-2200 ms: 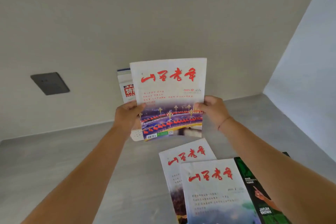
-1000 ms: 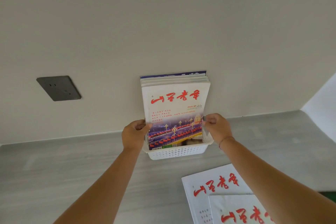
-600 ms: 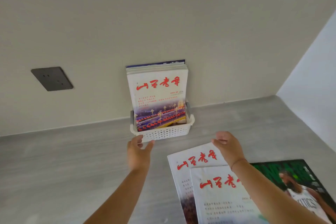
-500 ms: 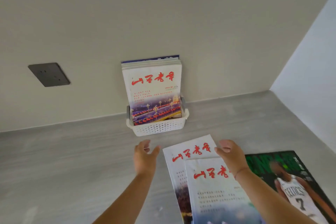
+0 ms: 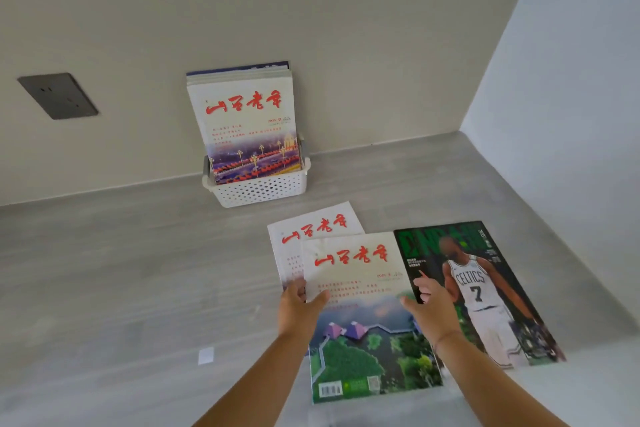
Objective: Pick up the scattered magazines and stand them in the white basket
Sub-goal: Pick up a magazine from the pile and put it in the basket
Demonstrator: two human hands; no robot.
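The white basket stands against the back wall with several magazines upright in it. Three magazines lie flat on the grey counter. A white one with red lettering and a green landscape is on top. Under it, to the left, lies a second white one. To the right lies a green basketball magazine. My left hand is open at the left edge of the top magazine, fingers touching it. My right hand is open over its right edge.
A dark wall socket is on the back wall at the left. A side wall closes the counter on the right. A small white scrap lies on the counter left of my forearm.
Both hands let go of the magazine now standing in the basket, drew back toward me and came down on the top magazine of the flat pile.
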